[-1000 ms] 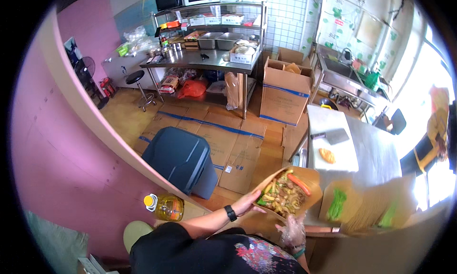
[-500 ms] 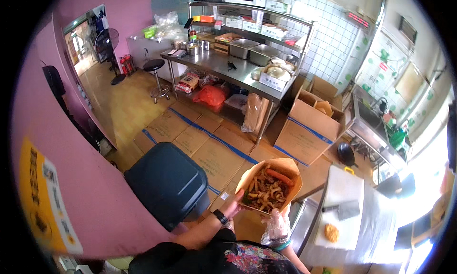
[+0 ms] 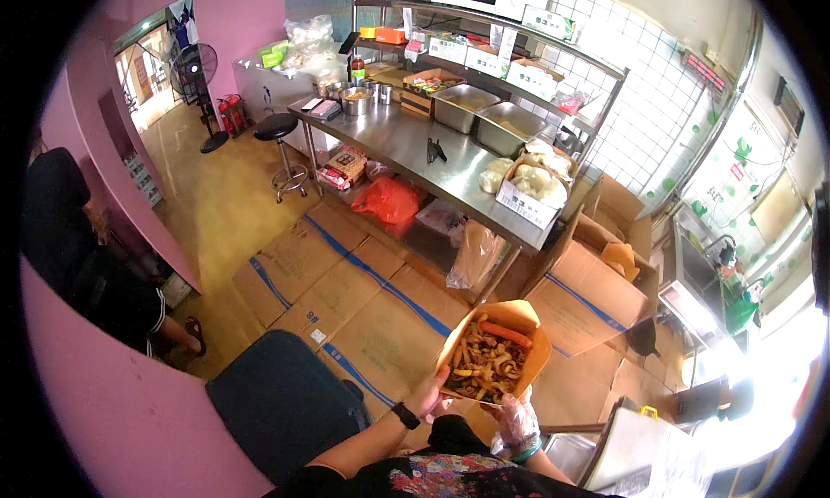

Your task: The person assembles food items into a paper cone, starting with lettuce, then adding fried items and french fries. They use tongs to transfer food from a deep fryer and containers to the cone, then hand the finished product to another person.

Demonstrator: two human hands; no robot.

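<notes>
Both my hands hold an open brown paper takeaway box [image 3: 535, 349] in front of my body. Inside lie brown cooked strips [image 3: 486, 364], with a red-orange sausage [image 3: 507, 335] on top along the far side. My bare left hand [image 3: 427, 395], below a black wristband, grips the box's near left corner. At the near right edge is my right hand [image 3: 517, 420], in a clear plastic glove, its fingers closed on the cardboard. The box partly hides the fingers of both hands.
Ahead stands a steel table [image 3: 398, 139] with metal pans [image 3: 468, 100] and a white carton [image 3: 527, 206]. Flattened cardboard [image 3: 372, 282] covers the floor. A dark lidded bin [image 3: 285, 411] is near left; a person [image 3: 69, 239] in dark clothes is beyond the pink wall.
My view has moved nearer the steel table, the box still in both hands. The white board at right has slid mostly out of sight. A person has come into view at left.
</notes>
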